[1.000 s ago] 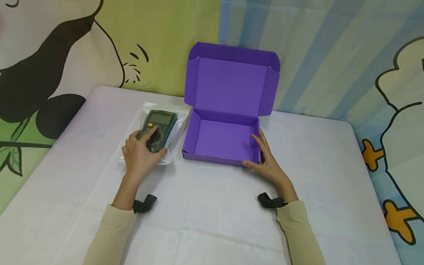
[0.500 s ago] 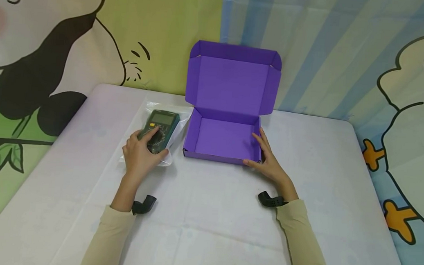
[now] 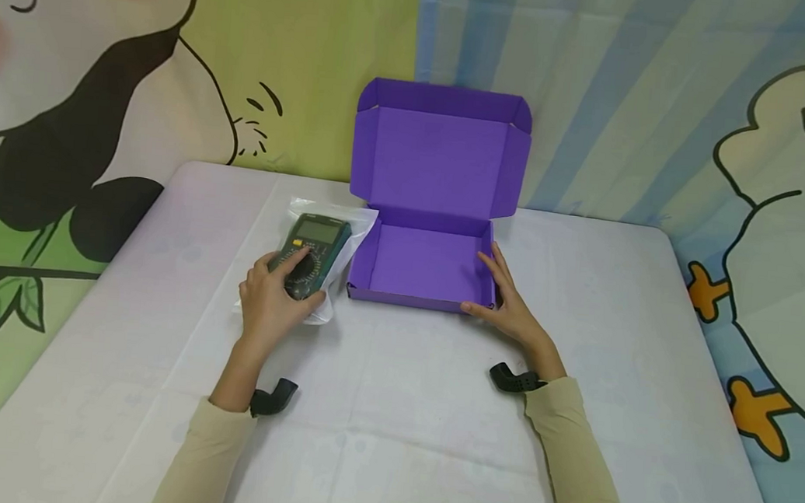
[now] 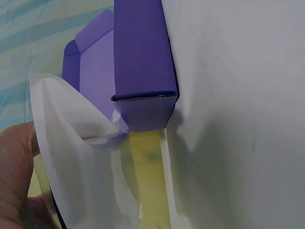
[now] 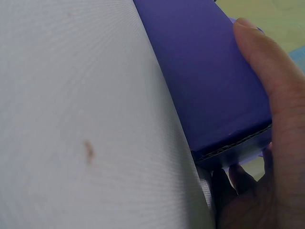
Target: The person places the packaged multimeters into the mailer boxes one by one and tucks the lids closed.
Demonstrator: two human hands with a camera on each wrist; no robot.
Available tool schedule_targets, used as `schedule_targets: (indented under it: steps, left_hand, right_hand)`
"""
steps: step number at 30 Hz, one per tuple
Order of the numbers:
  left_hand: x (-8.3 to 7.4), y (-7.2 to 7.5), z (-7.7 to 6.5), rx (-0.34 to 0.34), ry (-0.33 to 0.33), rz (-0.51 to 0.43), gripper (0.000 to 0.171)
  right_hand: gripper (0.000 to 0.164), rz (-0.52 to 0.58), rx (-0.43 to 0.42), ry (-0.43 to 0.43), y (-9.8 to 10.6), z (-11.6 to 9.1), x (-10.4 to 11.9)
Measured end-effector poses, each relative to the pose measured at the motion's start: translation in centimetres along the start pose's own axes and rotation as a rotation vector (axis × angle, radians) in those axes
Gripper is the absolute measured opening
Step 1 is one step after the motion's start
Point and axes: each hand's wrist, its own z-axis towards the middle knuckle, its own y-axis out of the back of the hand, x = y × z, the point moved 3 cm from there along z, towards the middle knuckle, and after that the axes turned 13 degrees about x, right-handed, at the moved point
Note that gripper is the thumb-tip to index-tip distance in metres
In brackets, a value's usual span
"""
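Observation:
My left hand (image 3: 269,304) grips a dark green multimeter (image 3: 318,232), thumb on its near right edge and fingers over its left side and dial. A translucent plastic bag (image 3: 361,219) shows around the meter, its right edge overlapping the left wall of the purple cardboard box (image 3: 416,262). In the left wrist view the bag (image 4: 90,167) rises in a pale sheet before the box's front corner. My right hand (image 3: 512,315) holds the box by its front right corner, thumb on the front wall (image 5: 209,71) and fingers along the right side.
The box's lid (image 3: 440,161) stands upright at the back, close to the printed backdrop (image 3: 595,101). A white cloth (image 3: 392,407) covers the table. Black wrist cameras (image 3: 273,397) sit on both wrists.
My left hand has moved slightly right with the multimeter and bag, bringing the bag's edge over the box's left wall. The right hand and the box stay in place.

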Motion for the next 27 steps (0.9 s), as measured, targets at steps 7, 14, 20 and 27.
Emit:
schedule_targets:
  steps: [7,14,20,27]
  left_hand:
    - [-0.7,-0.4,-0.1,0.014,-0.041,-0.012,0.072]
    - [-1.4,-1.1,-0.3,0.037,-0.063,-0.007,0.072]
    - [-2.0,-1.5,-0.4,0.037,-0.089,0.002,0.072]
    - [-2.5,-2.0,-0.4,0.034,-0.123,0.017,0.072]
  right_hand:
    - [0.088,-0.005,-0.007,0.007,0.0,-0.1,-0.1]
    - [0.088,0.0,-0.004,0.005,0.0,-0.1,0.1]
    - [0.088,0.006,-0.004,-0.007,0.0,-0.1,0.1]
    - [0.089,0.009,-0.005,-0.007,0.1,0.0,0.0]
